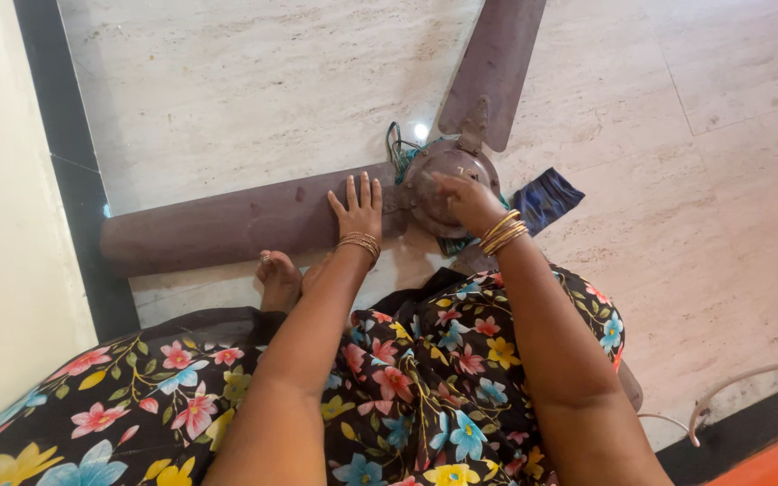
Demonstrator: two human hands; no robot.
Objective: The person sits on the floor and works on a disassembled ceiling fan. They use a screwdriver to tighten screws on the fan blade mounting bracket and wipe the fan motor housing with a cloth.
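Black floral-print fabric (407, 396) covers the lap closest to the lens, both bare forearms reaching out over it. Left hand (359, 209) lies flat, palm down, fingers spread open on the inner end of a long brown dusty metal fan blade (218, 225), gripping nothing; gold bangles (360, 243) at that wrist. Right hand (465, 200) rests on the round brown motor hub of the ceiling fan (447, 175), fingers bent down over its top; cannot tell if they pinch anything. More gold bangles (502, 232) on the right wrist. Fan lies on the pale marble floor (254, 81), hub just ahead of the fingertips, a second blade (494, 67) running up and away. Green wires (398, 148) bunch at the hub's left side. Blue patterned cloth (547, 198) sits under the hub, just right of the right hand. Bare foot (279, 279) touches the floor below the long blade. White cable (731, 387) lies at lower right. No containers in view.
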